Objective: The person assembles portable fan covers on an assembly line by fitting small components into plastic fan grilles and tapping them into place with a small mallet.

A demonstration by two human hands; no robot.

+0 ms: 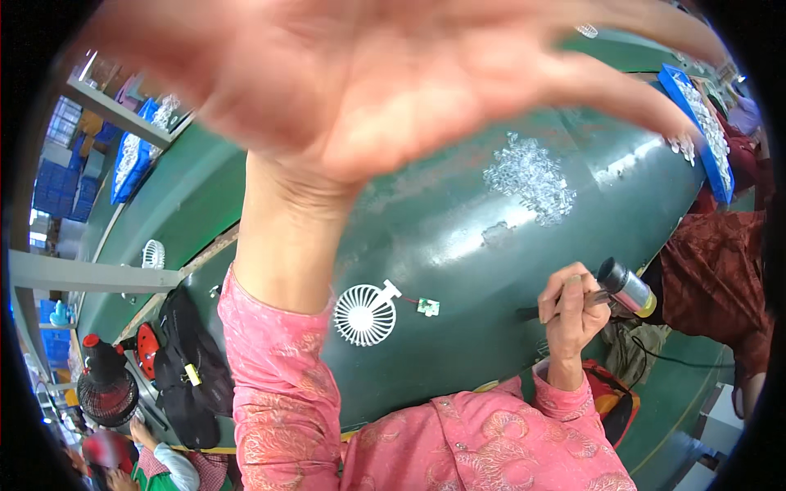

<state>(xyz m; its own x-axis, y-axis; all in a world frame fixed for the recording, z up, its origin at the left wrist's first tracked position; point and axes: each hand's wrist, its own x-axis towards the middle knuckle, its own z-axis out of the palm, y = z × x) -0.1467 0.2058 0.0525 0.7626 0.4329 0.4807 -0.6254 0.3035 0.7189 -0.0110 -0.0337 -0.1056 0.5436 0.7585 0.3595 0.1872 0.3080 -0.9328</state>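
My left hand (385,90) is raised close to the camera, fingers spread and blurred, with nothing seen in it; it hides part of the table behind. Below its wrist, a white round fan grille (360,317) with a short neck lies on the green table (458,352). Thin wires run from the neck to a small green-and-white circuit board (428,307). My right hand (573,307) is closed around a slim dark tool (529,313), its kind not clear. Against those fingers is a cylinder (629,288) with a black end, clear-silvery middle and yellow end; whether I grip it too is unclear.
Small clear plastic parts (532,180) lie heaped beyond my right hand. Blue trays (697,131) of pale parts stand at the far right and left. A black bag (192,360) and dark desk fan (106,385) are at left, near another person's sleeve (176,466). Another person sits at right.
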